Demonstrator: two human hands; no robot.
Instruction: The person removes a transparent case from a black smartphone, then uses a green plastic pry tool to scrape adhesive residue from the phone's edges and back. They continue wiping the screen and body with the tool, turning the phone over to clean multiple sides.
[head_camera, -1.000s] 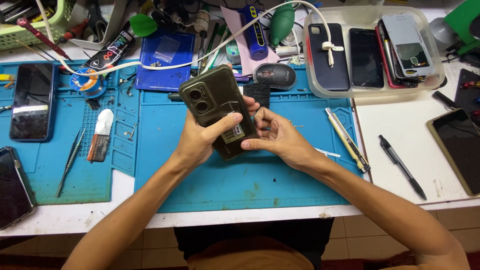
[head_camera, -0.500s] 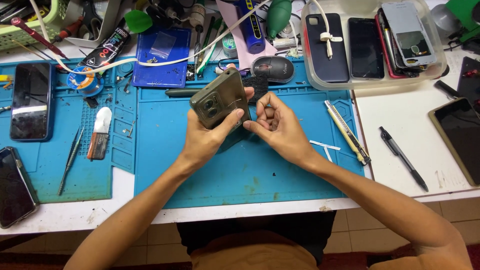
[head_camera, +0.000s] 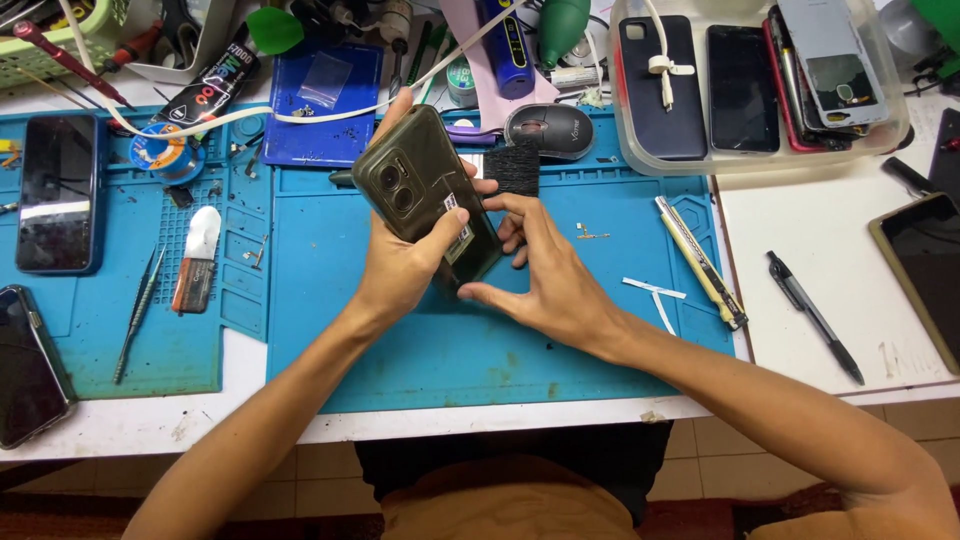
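The dark olive phone (head_camera: 425, 195) is up off the blue work mat (head_camera: 400, 350), back cover facing the camera, and it sits tilted, its top end leaning away to the upper left. Two round camera lenses show near that top end, one just beside the other in a raised block. A small pale sticker sits on the lower half of the back. Its glossy cover catches the light along the upper edge. The lower right corner and part of the long sides are hidden, so the screen side cannot be seen
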